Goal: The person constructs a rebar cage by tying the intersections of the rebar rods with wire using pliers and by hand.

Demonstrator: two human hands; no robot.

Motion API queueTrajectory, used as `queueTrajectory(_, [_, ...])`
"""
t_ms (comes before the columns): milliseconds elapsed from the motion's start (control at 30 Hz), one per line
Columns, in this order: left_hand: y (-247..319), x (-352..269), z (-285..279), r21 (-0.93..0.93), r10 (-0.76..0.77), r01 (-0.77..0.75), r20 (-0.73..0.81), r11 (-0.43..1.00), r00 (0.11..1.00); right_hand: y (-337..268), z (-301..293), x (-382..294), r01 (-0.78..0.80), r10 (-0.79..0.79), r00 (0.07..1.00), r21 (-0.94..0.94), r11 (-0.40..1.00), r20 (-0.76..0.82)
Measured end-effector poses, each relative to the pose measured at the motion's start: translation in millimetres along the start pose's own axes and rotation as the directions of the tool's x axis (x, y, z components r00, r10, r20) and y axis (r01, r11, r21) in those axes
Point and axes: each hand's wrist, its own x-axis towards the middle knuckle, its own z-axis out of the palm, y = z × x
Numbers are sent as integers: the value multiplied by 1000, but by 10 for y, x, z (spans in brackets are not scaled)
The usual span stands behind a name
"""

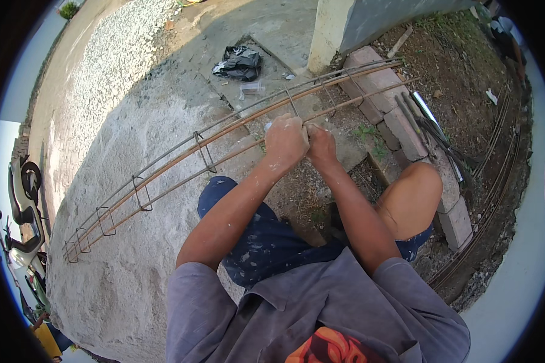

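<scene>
A long rebar cage (163, 164) of steel bars and bent wire stirrups runs from the lower left to the upper right. My left hand (287, 138) is closed around its near bar, right beside a stirrup (292, 102). Touching it on the right, my right hand (321, 141) is closed at the same bar and stirrup corner. What lies inside the fingers, tool or wire, is hidden. The cage's right end rests over concrete blocks (372, 75).
Beyond the cage lie a black plastic bag (238, 63) and a clear plastic cup (252, 87). A concrete pillar (329, 38) stands behind. Right are dark tie wires (445, 145) and loose rods (490, 199); left, a sand pile (113, 290), gravel (104, 59) and motorcycle (27, 218).
</scene>
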Motion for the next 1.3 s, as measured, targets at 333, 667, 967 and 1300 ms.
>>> queueTrajectory(333, [-409, 335, -32, -331, -35, 120, 250, 936, 968, -163, -124, 68, -146, 144, 989, 92, 985, 32])
queueTrajectory(667, [-353, 512, -121, -290, -180, 471, 663, 833, 727, -264, -418, 49, -297, 267, 950, 212, 931, 158])
queueTrajectory(967, [-452, 541, -39, -292, -72, 341, 657, 894, 751, -517, -502, -122, -430, 378, 899, 284, 857, 220])
queueTrajectory(1300, [-466, 531, -63, -414, -17, 375, 652, 830, 758, -570, -426, -3, -218, 220, 975, -52, 975, 25])
